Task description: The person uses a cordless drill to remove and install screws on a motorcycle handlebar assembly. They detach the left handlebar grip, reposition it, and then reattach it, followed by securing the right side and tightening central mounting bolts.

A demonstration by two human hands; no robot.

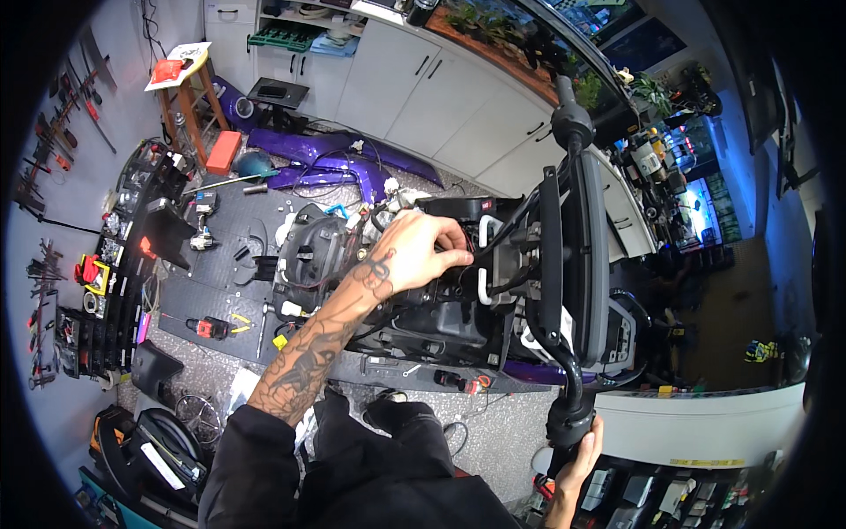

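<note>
black-sleeved, your left hand (416,251) half-curls its fingers beside slim black cables (506,234), above the stripped black vehicle body (441,323); what they pinch, if anything, is hidden. your right hand (578,467) meets the black rounded handlebar end (568,425), closure unclear: steady it, leaving the cables slack. beyond: grey speckled floor (507,432), dark flat mat (185,300), white cabinets (383,79).

Wooden stool (186,99), white cabinets (379,81)

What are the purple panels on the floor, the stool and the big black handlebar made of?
Purple panels: probably painted plastic; they look glossy, with bright reflections.
Stool: looks like wood, because its legs are warm brown.
Handlebar: maybe black-coated metal; its slim, bent tube has a slight shine, but the picture can't prove it.
</note>
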